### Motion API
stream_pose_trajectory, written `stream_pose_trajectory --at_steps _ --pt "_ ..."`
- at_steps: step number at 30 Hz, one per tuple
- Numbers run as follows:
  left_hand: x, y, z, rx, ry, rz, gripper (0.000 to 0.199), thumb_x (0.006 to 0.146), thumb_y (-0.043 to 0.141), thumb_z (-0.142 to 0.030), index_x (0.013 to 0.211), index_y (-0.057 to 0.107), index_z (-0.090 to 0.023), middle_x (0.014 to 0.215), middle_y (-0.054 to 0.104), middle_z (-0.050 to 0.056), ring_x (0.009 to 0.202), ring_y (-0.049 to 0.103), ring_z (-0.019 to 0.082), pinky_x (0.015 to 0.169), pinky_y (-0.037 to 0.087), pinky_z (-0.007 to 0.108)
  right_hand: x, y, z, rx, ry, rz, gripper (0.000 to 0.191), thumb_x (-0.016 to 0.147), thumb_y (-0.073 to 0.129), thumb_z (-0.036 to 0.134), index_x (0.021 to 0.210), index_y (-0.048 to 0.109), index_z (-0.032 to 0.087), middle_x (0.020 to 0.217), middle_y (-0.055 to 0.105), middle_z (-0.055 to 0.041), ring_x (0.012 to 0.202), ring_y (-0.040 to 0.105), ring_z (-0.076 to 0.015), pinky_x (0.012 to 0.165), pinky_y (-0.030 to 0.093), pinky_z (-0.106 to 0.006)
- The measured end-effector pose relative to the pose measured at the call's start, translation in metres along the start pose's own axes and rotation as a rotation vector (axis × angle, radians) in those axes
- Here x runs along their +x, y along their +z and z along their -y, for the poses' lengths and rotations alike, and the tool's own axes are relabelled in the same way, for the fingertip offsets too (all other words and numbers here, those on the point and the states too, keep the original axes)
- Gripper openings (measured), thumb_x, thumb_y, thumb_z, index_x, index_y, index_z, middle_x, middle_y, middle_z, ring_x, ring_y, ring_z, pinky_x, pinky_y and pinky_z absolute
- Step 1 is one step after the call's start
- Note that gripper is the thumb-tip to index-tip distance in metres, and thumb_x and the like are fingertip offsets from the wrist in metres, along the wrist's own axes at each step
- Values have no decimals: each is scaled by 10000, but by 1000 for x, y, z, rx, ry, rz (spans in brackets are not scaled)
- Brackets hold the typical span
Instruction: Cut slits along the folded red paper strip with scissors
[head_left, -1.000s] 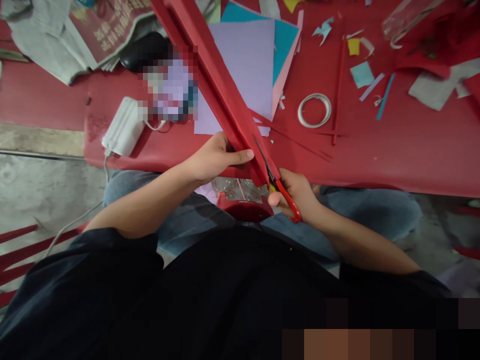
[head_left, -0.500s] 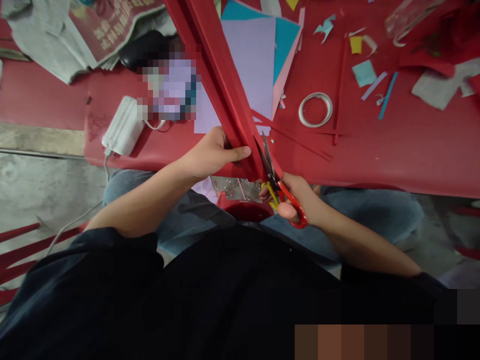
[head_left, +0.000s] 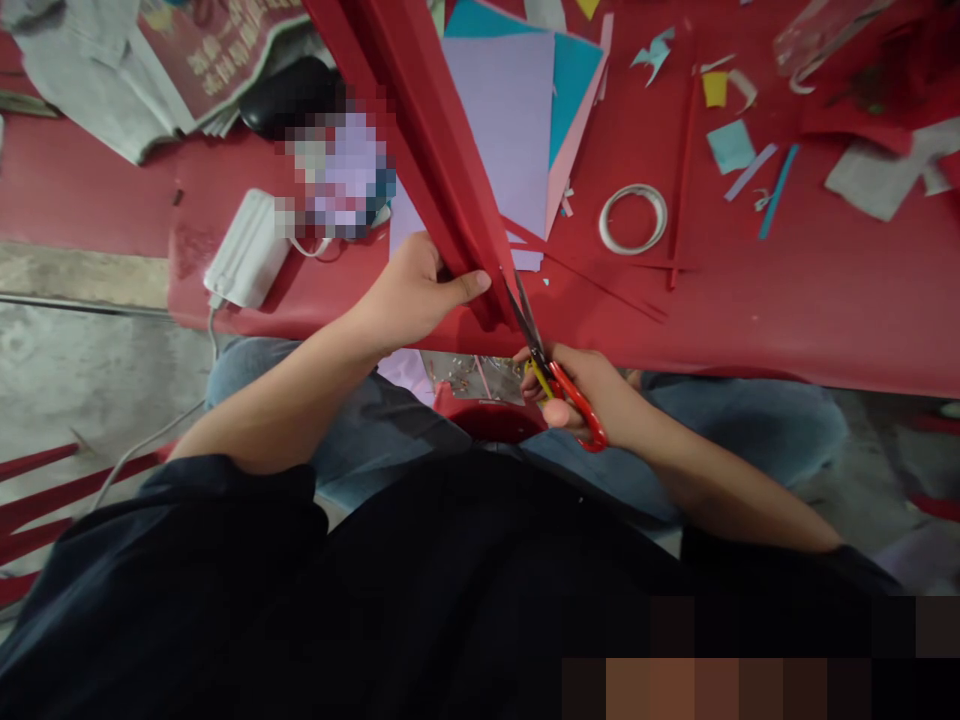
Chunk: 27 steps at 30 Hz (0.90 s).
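Observation:
A long folded red paper [head_left: 442, 150] slants from the top of the view down to the table's near edge. My left hand [head_left: 420, 290] grips its lower end, thumb on top and fingers underneath. In my right hand [head_left: 577, 395] are scissors [head_left: 534, 345] with red and yellow handles. Their blades point up and away, slightly parted, at the right edge of the red paper near my left thumb. Purple sheets [head_left: 517, 120] lie behind the paper, over a teal sheet [head_left: 574, 95] and a pink one.
On the red table [head_left: 787, 320] are a roll of tape [head_left: 632, 219], paper scraps [head_left: 730, 147], thin red strips and a crumpled grey cloth or paper. A white power bank [head_left: 247, 250] with a cable, a black object [head_left: 289, 97] and a printed bag lie left.
My left hand and the red paper have shifted slightly up and left. The scissors have moved a little left, and their handles have come closer together.

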<state>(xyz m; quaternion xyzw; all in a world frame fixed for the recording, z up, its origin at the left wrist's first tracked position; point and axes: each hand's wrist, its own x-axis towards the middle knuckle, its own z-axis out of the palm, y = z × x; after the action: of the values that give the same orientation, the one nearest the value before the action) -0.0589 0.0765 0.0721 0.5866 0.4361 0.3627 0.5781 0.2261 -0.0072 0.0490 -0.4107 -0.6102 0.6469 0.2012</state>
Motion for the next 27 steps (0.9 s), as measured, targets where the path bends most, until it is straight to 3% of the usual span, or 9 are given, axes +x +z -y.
stream_pose_trajectory --at_steps 6,10,16,19,27 --pt "-2 5 5 65 -15 56 256 921 855 -391 1019 815 -157 938 826 70 992 814 283 978 702 460 6 1 -4 6 9 13 957 689 894 917 1314 657 231 1061 751 -74 847 760 -245 730 613 -358" --pt "-5 10 8 76 -17 78 258 928 841 -373 1055 831 -148 972 843 79 1035 818 290 994 701 454 6 5 -7 -13 -7 37 896 753 880 889 1296 580 242 1058 713 -59 813 700 -212 693 586 -342" --pt "-3 8 13 95 23 16 321 907 878 -405 1102 826 -156 1031 853 85 1030 817 280 1078 685 476 6 8 -15 -100 -59 -36 934 744 888 887 1284 408 295 1006 655 -6 740 582 -166 624 482 -299" --pt "-3 7 16 99 51 21 301 926 862 -431 1057 828 -163 1037 858 90 1019 821 280 1075 684 468 6 9 -18 -62 -58 -47 905 746 818 951 1246 435 300 971 648 1 689 541 -151 585 434 -295" --pt "-9 13 11 115 -1 47 257 924 846 -371 1071 843 -160 1009 859 80 1001 822 285 953 706 438 5 9 -18 -115 -96 -75 855 858 780 897 1418 534 300 1012 707 -35 804 662 -227 701 544 -367"
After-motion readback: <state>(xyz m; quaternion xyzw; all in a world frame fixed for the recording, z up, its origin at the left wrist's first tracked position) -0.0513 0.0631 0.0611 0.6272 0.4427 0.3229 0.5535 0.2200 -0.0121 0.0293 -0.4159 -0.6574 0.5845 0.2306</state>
